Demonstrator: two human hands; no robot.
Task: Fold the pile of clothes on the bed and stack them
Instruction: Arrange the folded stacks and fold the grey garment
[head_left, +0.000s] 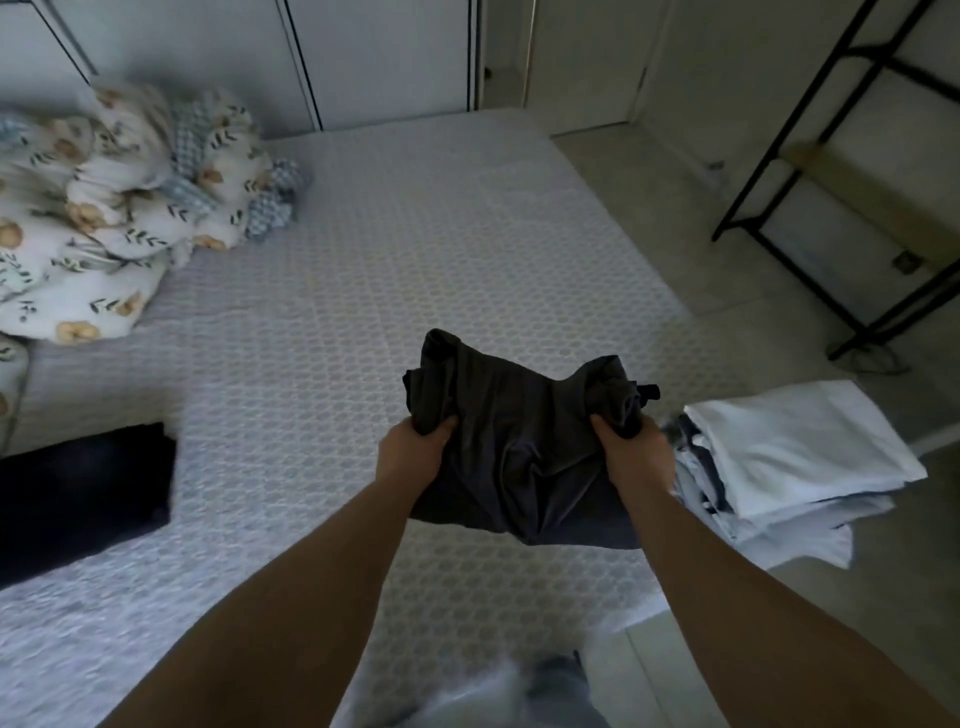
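1. My left hand (415, 451) and right hand (631, 451) each grip a bunched edge of a dark grey garment (519, 447), held crumpled above the bed (363, 291).
2. A light folded stack (789, 462) sits just right of my right hand at the bed edge.
3. A dark folded item (83, 493) lies far left, a floral duvet (104, 208) is heaped at top left, and a black rack (857, 171) stands on the floor.

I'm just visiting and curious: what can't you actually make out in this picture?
- Dark garment, head view: bunched in both hands, left and right, so its type is hidden.
- Folded dark item: cut off by the left edge.
- Stack of light clothes: lower layers covered.
- Bottom edge: blurred fabric.
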